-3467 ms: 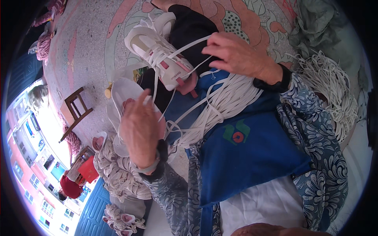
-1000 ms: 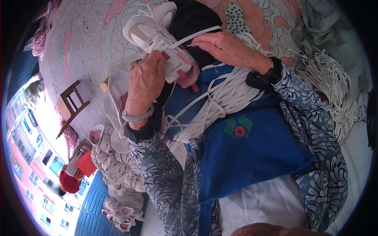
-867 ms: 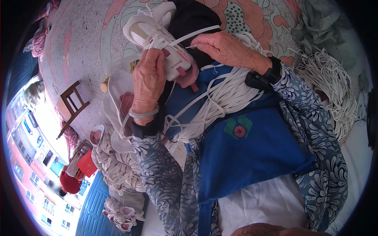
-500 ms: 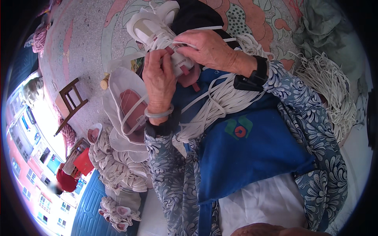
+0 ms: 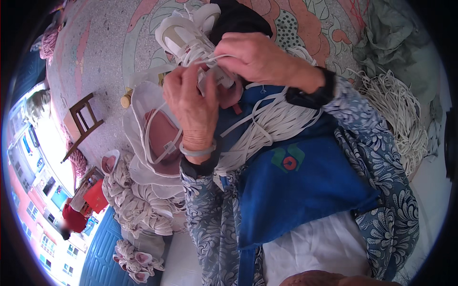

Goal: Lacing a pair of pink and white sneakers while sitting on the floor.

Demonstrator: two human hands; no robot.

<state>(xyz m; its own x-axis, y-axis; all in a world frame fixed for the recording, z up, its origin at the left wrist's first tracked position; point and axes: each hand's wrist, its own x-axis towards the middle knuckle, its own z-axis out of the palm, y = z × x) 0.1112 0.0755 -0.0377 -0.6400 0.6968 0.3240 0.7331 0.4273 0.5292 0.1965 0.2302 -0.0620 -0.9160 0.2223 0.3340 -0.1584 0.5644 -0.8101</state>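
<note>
So we're now bringing our right grip [image 5: 253, 58] in beside our left grip [image 5: 192, 102], pinching the white lace [image 5: 211, 59] over the shoe [image 5: 177, 39] by our blue apron [image 5: 305, 190], left one too blurry to tell, lacing probably progressing.

"What's hidden on the white shoe [image 5: 177, 40] at eleven o'clock?"

"Part of its tongue [image 5: 220, 76], behind the left hand [image 5: 192, 107], whose fingers [image 5: 210, 90] are blurred. The right hand [image 5: 260, 59] hides some of the lace [image 5: 204, 61]."

"Elsewhere?"

"At two, green cloth [image 5: 389, 43] gets cut off; at eight, the person in red [image 5: 74, 219] is too small for detail."
</note>
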